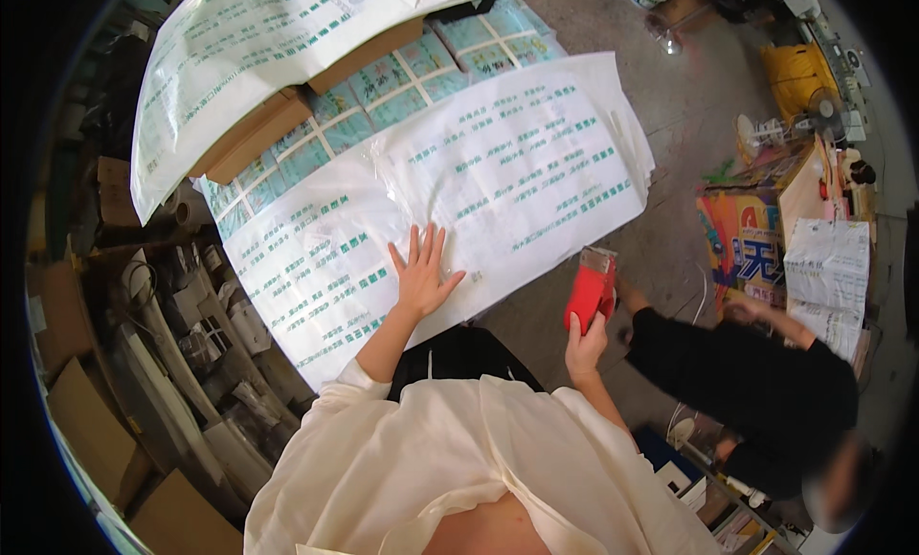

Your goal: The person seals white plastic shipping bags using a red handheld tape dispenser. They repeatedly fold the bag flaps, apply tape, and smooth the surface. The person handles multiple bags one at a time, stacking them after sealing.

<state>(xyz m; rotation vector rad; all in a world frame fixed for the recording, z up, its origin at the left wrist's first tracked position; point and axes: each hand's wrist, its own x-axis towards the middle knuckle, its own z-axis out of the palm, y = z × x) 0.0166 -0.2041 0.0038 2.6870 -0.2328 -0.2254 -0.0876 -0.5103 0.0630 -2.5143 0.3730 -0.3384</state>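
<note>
My left hand point(421, 277) lies flat with spread fingers on a white wrapping sheet point(536, 191) printed with green rows of characters. The sheet covers the near side of a stack of pale-blue printed packs point(383, 91), and a shiny clear strip point(388, 177) runs over it just beyond my fingertips. In my right hand point(586, 344) is a red tape dispenser point(592, 295) with a metal-looking end pointing away from me. It is held off the sheet, beside its near right edge.
Another white printed sheet point(249, 67) drapes over brown cardboard point(254, 134) on the far side of the packs. Cardboard and plastic scraps point(191, 335) crowd the left. At right, a person in black point(747, 383) stands close, near a colourful box point(756, 230) with papers on top.
</note>
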